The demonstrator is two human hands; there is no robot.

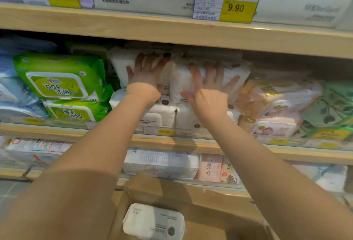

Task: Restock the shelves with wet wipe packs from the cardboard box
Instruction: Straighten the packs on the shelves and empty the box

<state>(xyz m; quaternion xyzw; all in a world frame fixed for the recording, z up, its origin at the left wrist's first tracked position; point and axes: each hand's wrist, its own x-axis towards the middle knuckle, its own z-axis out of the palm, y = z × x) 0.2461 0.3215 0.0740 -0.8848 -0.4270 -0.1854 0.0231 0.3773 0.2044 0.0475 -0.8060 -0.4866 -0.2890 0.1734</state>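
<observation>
Wet wipe packs in white wrapping sit stacked on the middle shelf [172, 140], and both hands are on the top ones. The left hand [147, 73] lies flat with its fingers spread against the upper left white pack [122, 64], fingertips reaching up toward the underside of the shelf above. The right hand [208, 90] is likewise splayed, its palm and straight fingers pressing on the upper right white pack [238, 71], which sits just beside the other; neither hand curls round anything. Below these two lie more white packs [162, 113] on the same shelf, behind a small yellow price label [165, 131]. To the left stand two green packs [59, 79], one on the other, and to the right a pile of pink and yellow packs [277, 102], with green leaf-printed ones at the far right. On the upper shelf edge hangs a price tag [227, 6] reading 9.90. At the bottom, the cardboard box [210, 201] stands open in front of the shelves, and one white pack [154, 220] lies inside it, well apart from both hands. The lowest shelf holds further pale packs, blurred.
</observation>
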